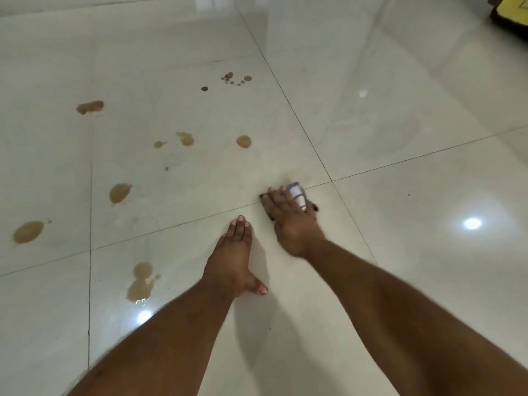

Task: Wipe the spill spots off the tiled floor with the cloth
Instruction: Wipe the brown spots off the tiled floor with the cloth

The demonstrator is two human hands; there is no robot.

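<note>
Head view.

Floor (400, 81): pale glossy tiles, dark grout lines; ceiling lights are reflected in it.

Cloth (297, 194): a small folded pad, pale with dark stripes and a dark edge, laid on the floor where two grout lines cross, near the middle of the visible floor. It is pinned flat so that pressure is spread over its whole face. Its long axis appears to run from near left to far right, the striped end pointing away from the person; blur leaves this uncertain.

Right hand (288, 221): fingers held straight, palm pressed down on the cloth, nothing curled round it. The posture is judged to suit scrubbing.

Left hand (233, 257): laid flat on the bare tile just beside the right hand, fingers extended, nothing grasped; it is judged to be a prop for the leaning body.

Spots (120, 192): brown puddles and drops, scattered over the tiles toward the left edge of the floor, well apart from the cloth, not yet wiped.

Dark and yellow object (511, 10): at the far right corner, cut off by the frame, not identified.
</note>
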